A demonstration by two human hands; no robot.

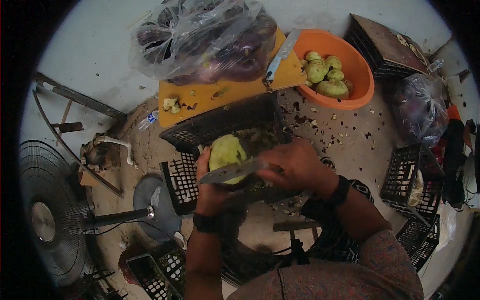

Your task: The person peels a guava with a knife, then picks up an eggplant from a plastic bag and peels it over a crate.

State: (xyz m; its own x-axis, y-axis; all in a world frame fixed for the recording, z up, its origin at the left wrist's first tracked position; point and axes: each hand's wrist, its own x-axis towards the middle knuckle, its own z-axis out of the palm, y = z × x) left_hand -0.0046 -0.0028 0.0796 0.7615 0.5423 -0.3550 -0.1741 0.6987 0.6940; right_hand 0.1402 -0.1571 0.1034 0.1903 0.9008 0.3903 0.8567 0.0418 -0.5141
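My left hand [210,196] is wrapped around the side and underside of a partly peeled round eggplant [225,151], its pale green flesh facing up and dark skin showing low on its right. In my right hand [295,165] is a kitchen knife [225,173], its broad blade lying across the front of the eggplant. Both are above a black plastic crate [172,187] that holds peelings [257,140]. My right fingers close around the knife's handle, which they mostly hide.
An orange board [172,112] behind the crate bears a bag of purple eggplants [220,55] and a second knife [282,55]. An orange basin [362,92] holds several peeled eggplants [320,70]. A fan [45,220] stands left. More crates [400,172] and another bag [420,110] are right.
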